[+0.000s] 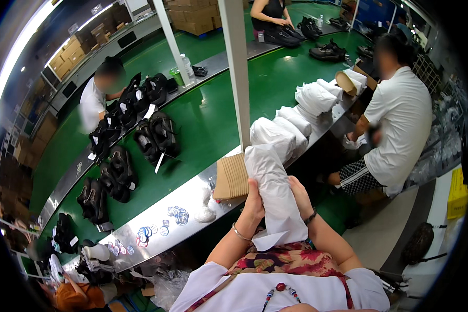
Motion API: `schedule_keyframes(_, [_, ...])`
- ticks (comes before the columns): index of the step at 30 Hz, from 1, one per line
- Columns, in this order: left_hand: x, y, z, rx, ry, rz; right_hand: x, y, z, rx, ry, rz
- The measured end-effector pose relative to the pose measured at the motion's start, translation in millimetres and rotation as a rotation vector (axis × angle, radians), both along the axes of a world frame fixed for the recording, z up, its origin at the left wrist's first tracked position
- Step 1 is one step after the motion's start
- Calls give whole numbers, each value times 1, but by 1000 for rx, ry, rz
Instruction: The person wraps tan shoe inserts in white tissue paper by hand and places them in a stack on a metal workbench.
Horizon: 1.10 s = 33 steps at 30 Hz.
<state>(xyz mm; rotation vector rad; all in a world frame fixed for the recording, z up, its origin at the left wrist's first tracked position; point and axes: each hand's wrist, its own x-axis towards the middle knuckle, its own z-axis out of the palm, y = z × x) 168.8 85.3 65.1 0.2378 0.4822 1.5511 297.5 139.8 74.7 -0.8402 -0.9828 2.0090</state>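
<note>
Between my two hands is a long bundle wrapped in white paper [276, 195], held upright in front of my chest over the table's near edge. My left hand [254, 202] is closed against its left side, and my right hand [300, 196] grips its right side. What the paper covers is hidden. Just left of the bundle, a stack of brown cardboard pieces [231, 178] stands on the metal ledge [164, 240]. Behind it, several more white paper-wrapped bundles [272, 136] line the ledge toward the far right. Crumpled white material [205, 208] lies near my left hand.
Pairs of black shoes [156, 136] stand on the green conveyor belt [203, 119]. Round tags [178, 215] are scattered along the ledge. A white post [236, 67] rises behind the cardboard. One co-worker [400, 119] bends at the right; others are across the belt.
</note>
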Motion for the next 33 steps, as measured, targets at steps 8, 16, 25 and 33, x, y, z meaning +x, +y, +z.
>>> schedule_keyframes(8, [15,3,6,-123,185,97,6,18,-21,-8,32,61])
schedule_keyframes(16, [-1,0,17,-152,202,62,30,8,4,17,-89,254])
schedule_keyframes(25, [21,12,26,-177,295,180,42,-26,36,527,-633,112])
schedule_keyframes(33, [39,27,41,-143,230,321,33,-19,27,978,-978,-516])
